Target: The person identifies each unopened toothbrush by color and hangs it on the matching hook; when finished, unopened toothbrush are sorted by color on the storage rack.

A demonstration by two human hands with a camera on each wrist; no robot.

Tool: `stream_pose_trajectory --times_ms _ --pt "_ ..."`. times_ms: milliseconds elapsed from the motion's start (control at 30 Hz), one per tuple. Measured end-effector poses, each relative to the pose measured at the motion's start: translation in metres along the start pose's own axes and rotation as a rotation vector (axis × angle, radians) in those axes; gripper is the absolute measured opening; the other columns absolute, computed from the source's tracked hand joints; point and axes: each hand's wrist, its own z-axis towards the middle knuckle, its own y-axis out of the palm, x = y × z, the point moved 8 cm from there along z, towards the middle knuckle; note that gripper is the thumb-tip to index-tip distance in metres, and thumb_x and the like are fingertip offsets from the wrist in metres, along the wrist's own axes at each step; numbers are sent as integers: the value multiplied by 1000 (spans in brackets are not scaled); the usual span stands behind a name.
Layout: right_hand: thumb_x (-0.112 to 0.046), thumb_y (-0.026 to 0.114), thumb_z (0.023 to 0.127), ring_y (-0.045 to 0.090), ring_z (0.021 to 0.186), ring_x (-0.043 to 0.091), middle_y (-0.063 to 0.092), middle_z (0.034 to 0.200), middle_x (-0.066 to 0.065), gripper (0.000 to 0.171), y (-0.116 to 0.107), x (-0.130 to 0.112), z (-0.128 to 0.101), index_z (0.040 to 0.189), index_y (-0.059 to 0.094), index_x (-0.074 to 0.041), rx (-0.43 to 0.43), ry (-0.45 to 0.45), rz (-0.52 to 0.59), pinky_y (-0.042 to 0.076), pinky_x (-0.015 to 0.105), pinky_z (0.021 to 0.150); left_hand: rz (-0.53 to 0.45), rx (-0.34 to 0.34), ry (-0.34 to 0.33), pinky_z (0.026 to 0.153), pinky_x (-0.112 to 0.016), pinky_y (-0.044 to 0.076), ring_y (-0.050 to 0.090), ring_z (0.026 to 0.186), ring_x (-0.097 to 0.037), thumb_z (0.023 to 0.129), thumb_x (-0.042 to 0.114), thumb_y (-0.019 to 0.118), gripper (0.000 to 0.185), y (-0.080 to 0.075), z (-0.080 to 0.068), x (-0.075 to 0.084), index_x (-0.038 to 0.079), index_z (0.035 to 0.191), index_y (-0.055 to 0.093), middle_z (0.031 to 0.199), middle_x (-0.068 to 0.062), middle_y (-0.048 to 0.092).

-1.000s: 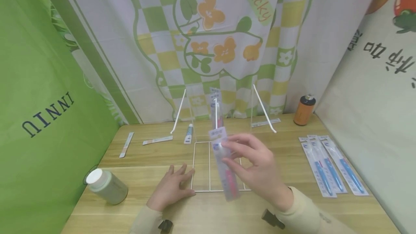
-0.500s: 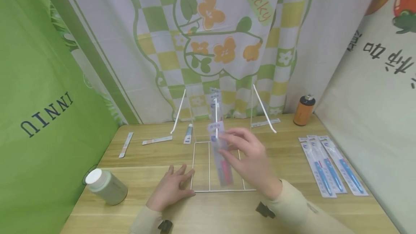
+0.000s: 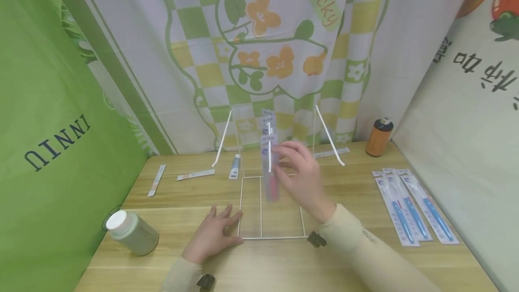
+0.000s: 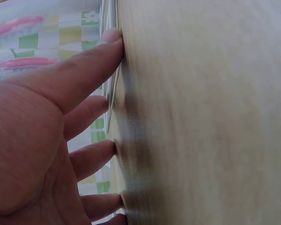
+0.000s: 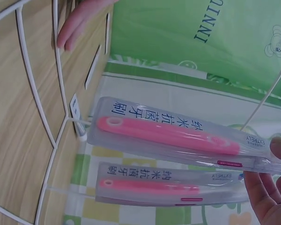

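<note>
My right hand (image 3: 302,170) pinches a packaged pink toothbrush (image 5: 168,133) near its upper part, between thumb and fingers. The pack hangs upright at the middle hook (image 3: 270,159) of a white wire display rack (image 3: 261,211). In the head view the hook's front end shows before the pack; its hanging hole is hard to make out. Behind it, a second packaged pink toothbrush (image 5: 150,185) hangs along the same hook. My left hand (image 3: 215,233) has its fingers spread, fingertips on the tabletop and thumb at the front left corner of the rack's base.
Several packaged blue toothbrushes (image 3: 405,211) lie at the right. An orange bottle (image 3: 379,139) stands back right, a pale green jar (image 3: 135,233) front left. A small tube (image 3: 235,167) and flat sachets (image 3: 196,175) lie left of the rack. Two side hooks (image 3: 330,136) jut forward.
My right hand has moved forward and up with the pink toothbrush pack, bringing it back along the middle hook toward the hanging one. The left hand has stayed at the rack's base.
</note>
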Motion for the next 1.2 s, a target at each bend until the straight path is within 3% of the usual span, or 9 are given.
stream_pose_trajectory --times_ms 400,600,1200 --pt "22 83 78 73 99 35 66 124 22 49 10 23 14 122 71 5 19 67 -44 66 31 81 -13 -10 -2 118 -82 22 22 144 -76 87 52 86 78 1 0 -1 20 154 62 166 -24 42" --pt "21 81 81 73 102 36 65 127 21 47 12 32 16 124 70 5 22 108 -43 67 35 84 -1 -2 3 118 -82 22 24 144 -77 86 51 87 78 0 0 0 19 153 63 165 -24 43" --pt "21 81 81 71 105 34 63 129 20 48 15 39 16 124 69 4 13 142 -49 65 32 85 1 2 19 116 -84 23 25 142 -77 86 54 85 79 0 0 -1 19 154 62 165 -25 42"
